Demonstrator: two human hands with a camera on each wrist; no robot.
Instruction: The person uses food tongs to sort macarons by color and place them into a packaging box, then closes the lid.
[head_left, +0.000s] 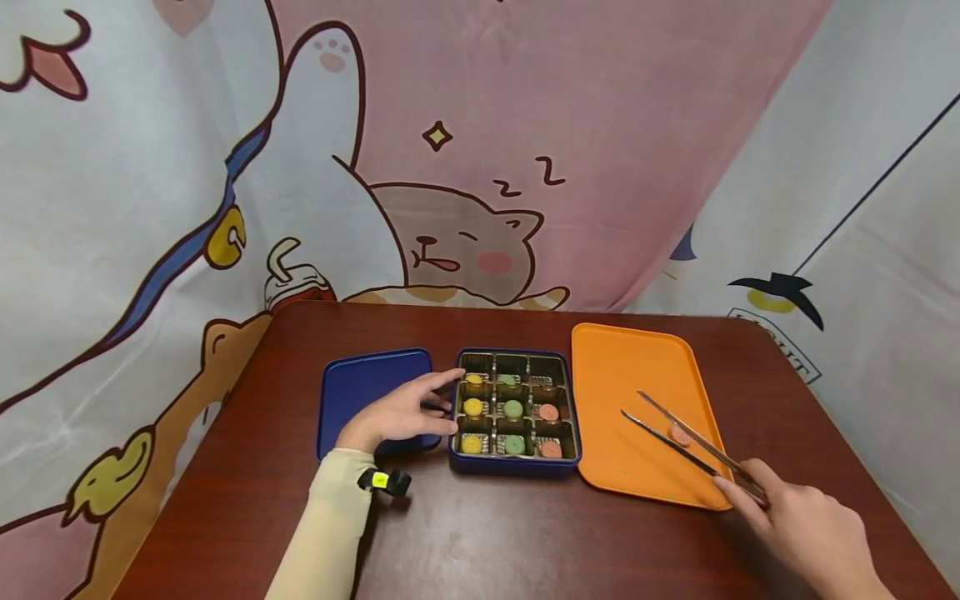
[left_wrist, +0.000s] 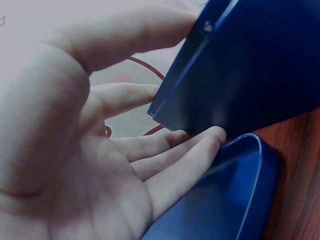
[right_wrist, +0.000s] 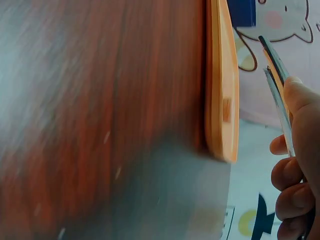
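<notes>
A dark blue box point(head_left: 513, 468) with a gold-coloured divided insert stands mid-table. Its left column holds yellow cookies point(head_left: 472, 407), the middle column green cookies point(head_left: 513, 409); two pink cookies point(head_left: 549, 412) lie in the right column's middle and front compartments. Against the box's left side, my left hand point(head_left: 405, 410) rests with spread fingers; its palm faces the box in the left wrist view. My right hand point(head_left: 813, 521) grips metal tongs point(head_left: 667, 442) over an orange tray point(head_left: 630, 358). A pink cookie point(head_left: 681, 434) on the tray appears between the tongs' parted arms; contact cannot be told.
The blue lid point(head_left: 345, 400) lies left of the box, partly beneath my left hand and forearm. The orange tray sits close along the box's right side. Small crumbs dot the tray. A printed cloth point(head_left: 637, 125) hangs behind the brown table point(head_left: 480, 533).
</notes>
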